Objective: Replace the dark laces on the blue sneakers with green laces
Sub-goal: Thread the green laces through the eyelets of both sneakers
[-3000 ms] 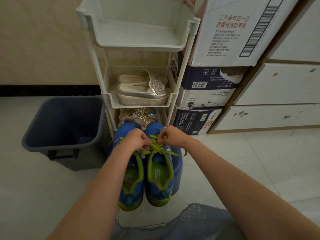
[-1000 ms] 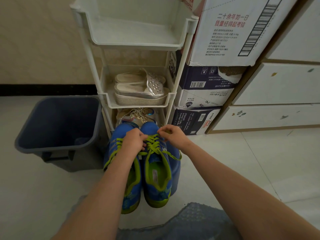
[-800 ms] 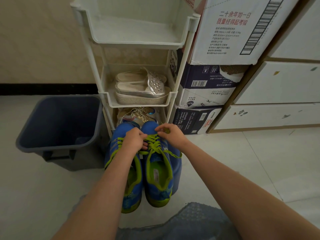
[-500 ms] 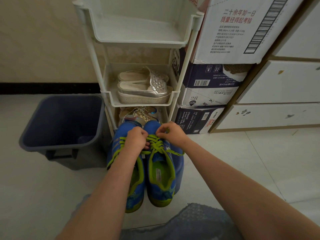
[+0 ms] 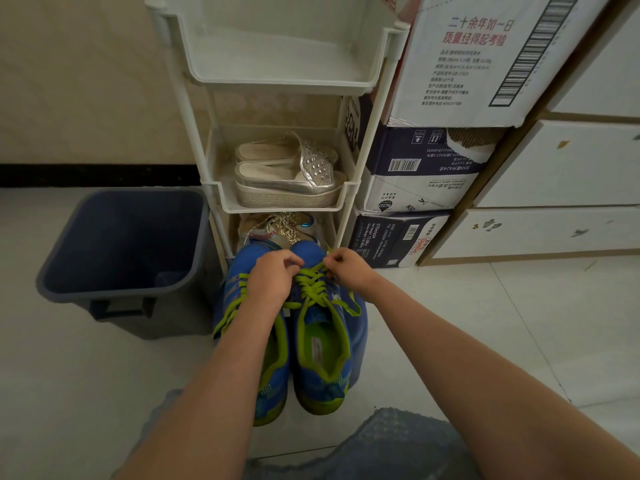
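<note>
Sneakers: the blue sneakers (image 5: 323,344) stand side by side on the pale floor, toes at the foot of a white rack (image 5: 277,77), heels toward the person.
Lace: a green lace (image 5: 313,289) criss-crosses the right-hand sneaker, and one loose end droops over its outer side. The other sneaker also shows green lacing, partly hidden under the left forearm.
Left hand (image 5: 273,275): fingers curled, pinching the lace at the toe end of the lacing.
Right hand (image 5: 346,270): thumb and fingers pinch the lace, just beside the left hand.
Left of the sneakers: a dark blue bin (image 5: 114,296).
On the rack: silver platform sandals (image 5: 287,183) on the middle tier, a glittery shoe (image 5: 277,230) below.
Right of the rack: stacked cartons (image 5: 415,181), then white drawers (image 5: 554,168).
</note>
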The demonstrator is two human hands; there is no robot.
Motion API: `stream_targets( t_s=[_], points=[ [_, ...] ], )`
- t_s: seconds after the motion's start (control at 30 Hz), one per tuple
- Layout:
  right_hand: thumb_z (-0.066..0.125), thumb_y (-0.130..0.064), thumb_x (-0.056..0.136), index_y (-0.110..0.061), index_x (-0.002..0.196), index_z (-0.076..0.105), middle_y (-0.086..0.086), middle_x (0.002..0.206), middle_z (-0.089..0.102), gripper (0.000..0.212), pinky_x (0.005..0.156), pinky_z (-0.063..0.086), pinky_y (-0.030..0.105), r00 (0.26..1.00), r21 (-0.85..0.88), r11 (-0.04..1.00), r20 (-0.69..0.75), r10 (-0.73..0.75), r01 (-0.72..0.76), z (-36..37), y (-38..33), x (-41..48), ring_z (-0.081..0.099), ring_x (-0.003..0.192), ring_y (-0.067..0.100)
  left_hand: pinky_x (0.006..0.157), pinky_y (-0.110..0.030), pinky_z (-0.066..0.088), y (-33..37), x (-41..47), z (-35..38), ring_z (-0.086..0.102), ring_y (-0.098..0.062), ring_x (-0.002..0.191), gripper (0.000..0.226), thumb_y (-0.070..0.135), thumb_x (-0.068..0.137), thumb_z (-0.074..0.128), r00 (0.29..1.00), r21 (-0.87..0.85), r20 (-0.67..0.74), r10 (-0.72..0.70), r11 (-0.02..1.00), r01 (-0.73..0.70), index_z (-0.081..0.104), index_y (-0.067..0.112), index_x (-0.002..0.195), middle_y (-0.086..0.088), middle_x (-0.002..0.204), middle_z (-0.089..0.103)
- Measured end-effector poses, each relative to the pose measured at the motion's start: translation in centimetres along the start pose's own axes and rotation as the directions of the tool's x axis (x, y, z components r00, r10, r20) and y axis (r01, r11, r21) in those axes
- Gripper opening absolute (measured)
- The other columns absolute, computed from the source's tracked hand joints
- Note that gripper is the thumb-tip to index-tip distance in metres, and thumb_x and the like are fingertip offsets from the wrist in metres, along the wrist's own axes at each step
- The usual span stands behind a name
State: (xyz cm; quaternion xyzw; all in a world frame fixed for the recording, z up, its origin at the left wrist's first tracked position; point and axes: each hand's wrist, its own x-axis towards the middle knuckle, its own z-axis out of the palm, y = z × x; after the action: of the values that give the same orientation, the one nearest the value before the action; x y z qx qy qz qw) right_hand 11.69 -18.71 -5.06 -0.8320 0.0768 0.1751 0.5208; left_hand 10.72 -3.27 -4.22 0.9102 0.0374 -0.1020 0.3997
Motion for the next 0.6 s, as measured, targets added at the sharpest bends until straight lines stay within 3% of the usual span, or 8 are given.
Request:
stream_targets(
  t_s=[0.13, 0.3, 0.47, 0.6],
  points=[
    [0.046, -0.009, 0.099, -0.01, 0.078, 0.05, 0.003, 0.067, 0.047, 0.022, 0.044, 0.036, 0.009, 0.998, 0.12, 0.992, 0.05, 0.036, -0.042, -0.6, -0.2, -0.5, 0.042, 0.054, 0.005, 0.088, -0.037, 0.051, 0.0, 0.1, -0.1, 0.063, -0.018, 0.098, 0.013, 0.012, 0.089, 0.063, 0.999, 0.015, 0.033, 0.035, 0.999, -0.035, 0.072, 0.019, 0.096, -0.002, 0.103, 0.07],
    [0.052, -0.013, 0.097, -0.005, 0.097, 0.052, 0.003, 0.074, 0.051, 0.008, 0.044, 0.039, 0.009, 0.998, 0.247, 0.968, 0.045, 0.037, -0.047, -0.4, -0.2, -0.6, 0.047, 0.063, 0.009, 0.082, -0.039, 0.053, 0.0, 0.1, 0.0, 0.063, -0.017, 0.089, 0.008, 0.015, 0.086, 0.068, 0.998, 0.032, 0.035, 0.046, 0.998, -0.047, 0.069, 0.02, 0.091, 0.0, 0.097, 0.069],
    [0.06, -0.014, 0.093, -0.004, 0.102, 0.057, 0.002, 0.076, 0.056, 0.014, 0.047, 0.041, 0.008, 1.0, 0.207, 0.978, 0.008, -0.009, 0.008, -0.2, -0.2, -0.7, 0.051, 0.064, 0.009, 0.078, -0.037, 0.05, 0.2, 0.3, 0.3, 0.062, -0.02, 0.089, 0.008, 0.019, 0.089, 0.064, 0.999, 0.097, 0.037, 0.027, 0.995, -0.03, 0.063, 0.026, 0.085, -0.001, 0.103, 0.065],
    [0.05, -0.014, 0.098, 0.004, 0.115, 0.056, 0.004, 0.077, 0.056, 0.026, 0.041, 0.038, 0.008, 0.998, 0.286, 0.957, -0.029, 0.053, -0.043, -0.4, -0.2, -1.0, 0.051, 0.063, 0.012, 0.068, -0.033, 0.043, 0.0, 1.0, 0.9, 0.062, -0.029, 0.074, 0.024, 0.011, 0.091, 0.055, 0.996, 0.149, 0.079, -0.043, 0.988, 0.031, 0.055, 0.028, 0.075, -0.017, 0.101, 0.064]
  ],
)
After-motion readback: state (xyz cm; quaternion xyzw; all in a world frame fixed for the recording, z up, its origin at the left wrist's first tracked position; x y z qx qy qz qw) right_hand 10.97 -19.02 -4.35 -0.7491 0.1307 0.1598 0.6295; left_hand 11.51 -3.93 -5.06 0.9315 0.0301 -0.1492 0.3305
